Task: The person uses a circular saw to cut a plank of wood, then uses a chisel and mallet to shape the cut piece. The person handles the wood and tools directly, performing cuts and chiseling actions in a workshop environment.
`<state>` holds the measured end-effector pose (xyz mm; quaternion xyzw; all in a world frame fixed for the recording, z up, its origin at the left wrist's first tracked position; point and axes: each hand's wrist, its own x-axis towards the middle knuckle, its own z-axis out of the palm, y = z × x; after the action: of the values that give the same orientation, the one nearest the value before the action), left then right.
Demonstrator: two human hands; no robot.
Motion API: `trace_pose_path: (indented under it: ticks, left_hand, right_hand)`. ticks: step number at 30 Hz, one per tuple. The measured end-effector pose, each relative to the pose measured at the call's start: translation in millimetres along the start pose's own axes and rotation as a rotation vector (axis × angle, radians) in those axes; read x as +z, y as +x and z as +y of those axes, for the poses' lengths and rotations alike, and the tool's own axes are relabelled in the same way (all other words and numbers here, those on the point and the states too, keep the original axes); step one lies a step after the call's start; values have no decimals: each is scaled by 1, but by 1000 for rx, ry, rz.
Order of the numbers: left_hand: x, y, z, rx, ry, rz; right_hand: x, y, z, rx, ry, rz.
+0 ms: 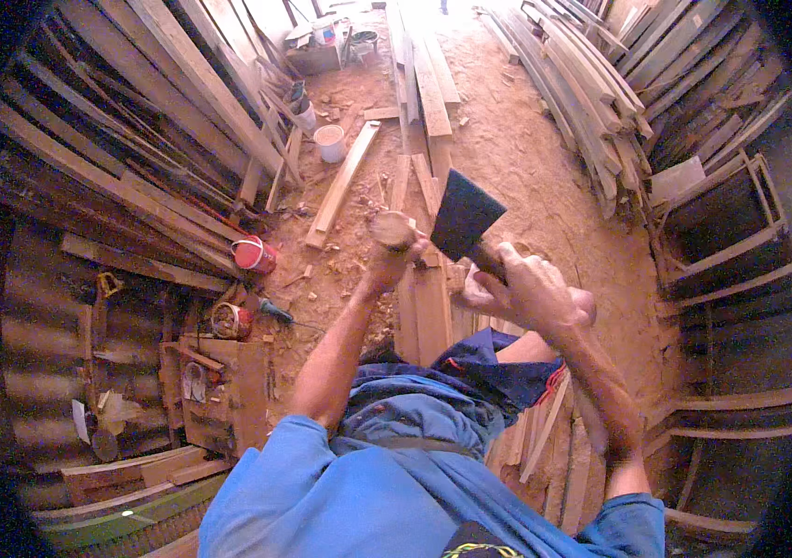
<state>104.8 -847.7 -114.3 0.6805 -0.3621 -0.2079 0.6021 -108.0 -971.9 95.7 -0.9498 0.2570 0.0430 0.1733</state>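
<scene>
Blue shirt point(349, 498), forearms point(326, 363) outstretched; right fingers point(534, 270) grip bladed tool point(467, 216), left fingers point(417, 245) clasp wood point(391, 230).

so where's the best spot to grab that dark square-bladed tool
Probably by its handle, coming from the person's right and near side, as the right hand holds it. The handle slants back that way, while the broad, flat blade points forward and left, so this grip should keep the hand clear of its edges.
</scene>
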Motion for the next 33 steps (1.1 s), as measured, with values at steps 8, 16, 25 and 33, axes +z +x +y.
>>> trace_pose_path:
  ticks: [8, 16, 25, 33]
  left_hand:
    - [-3, -2, 7, -19, -171, 8]
    - [0, -1, 22, 6, -30, -1]
    - [-25, -8, -58, 152, -346, 172]
    - [-8, -5, -50, -154, -253, 0]
  right_hand:
    - [-54, -38, -34, 28, 440, 255]
    - [1, 2, -56, -254, 578, 433]
    - [42, -68, 30, -28, 674, 100]
    - [126, -143, 94, 276, 910, 173]
